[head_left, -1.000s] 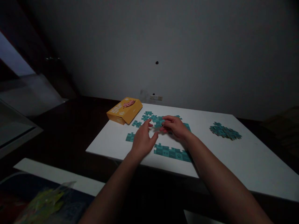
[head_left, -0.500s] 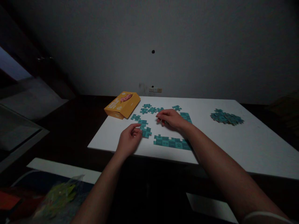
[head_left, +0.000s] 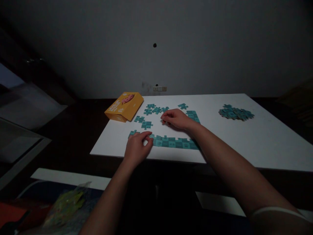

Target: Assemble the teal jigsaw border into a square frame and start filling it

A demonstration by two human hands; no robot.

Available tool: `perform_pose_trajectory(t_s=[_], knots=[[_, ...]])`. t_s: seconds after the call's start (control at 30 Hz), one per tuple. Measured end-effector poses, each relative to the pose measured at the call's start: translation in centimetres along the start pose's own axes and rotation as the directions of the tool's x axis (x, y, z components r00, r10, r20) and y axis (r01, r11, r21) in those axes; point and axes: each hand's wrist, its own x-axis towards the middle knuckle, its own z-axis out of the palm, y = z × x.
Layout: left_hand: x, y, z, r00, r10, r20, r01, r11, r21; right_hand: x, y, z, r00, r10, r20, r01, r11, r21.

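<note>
On the white table (head_left: 244, 143) lies a joined row of teal puzzle pieces (head_left: 174, 143) near the front edge. My left hand (head_left: 136, 148) rests at the row's left end, its fingers pressing a teal piece there. My right hand (head_left: 175, 118) lies curled on the table behind the row, fingertips down near the loose teal pieces (head_left: 149, 112); whether it holds one is hidden. A second joined teal strip (head_left: 193, 115) runs back from the row's right end.
A yellow puzzle box (head_left: 124, 105) lies at the table's far left corner. A heap of teal pieces (head_left: 235, 113) sits at the far right. A grey wall stands behind. A plastic bag (head_left: 65, 205) lies low at the left.
My left hand has drawn a teal piece toward me and set it at the left end of the joined row, which now reaches further left. My right hand has barely moved.
</note>
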Motion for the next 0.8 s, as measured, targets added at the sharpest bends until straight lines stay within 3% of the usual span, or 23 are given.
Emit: perform_pose_trajectory(t_s=[0.27,0.5,0.63,0.73,0.8], knots=[[0.1,0.2,0.0,1.000,-0.002,-0.016,0.004,0.997,0.074,0.0,0.1,0.1,0.999,-0.038,0.035,0.039,0.999,-0.034],[-0.2,0.6,0.1,0.996,0.081,0.023,-0.084,0.984,0.155,-0.2,-0.3,0.2,1.000,-0.020,0.012,0.021,1.000,-0.019],[-0.6,0.3,0.0,0.990,0.106,-0.090,-0.098,0.991,0.096,-0.1,-0.2,0.0,0.999,-0.040,-0.032,0.040,0.999,-0.005],[0.0,-1.1,-1.1,0.977,0.083,-0.195,-0.073,0.996,0.060,0.0,-0.2,-0.5,0.992,-0.063,-0.114,0.056,0.996,-0.063],[0.7,-2.4,-2.5,0.982,0.105,-0.155,-0.087,0.989,0.118,0.0,-0.2,-1.2,0.980,-0.080,-0.183,0.053,0.988,-0.146]])
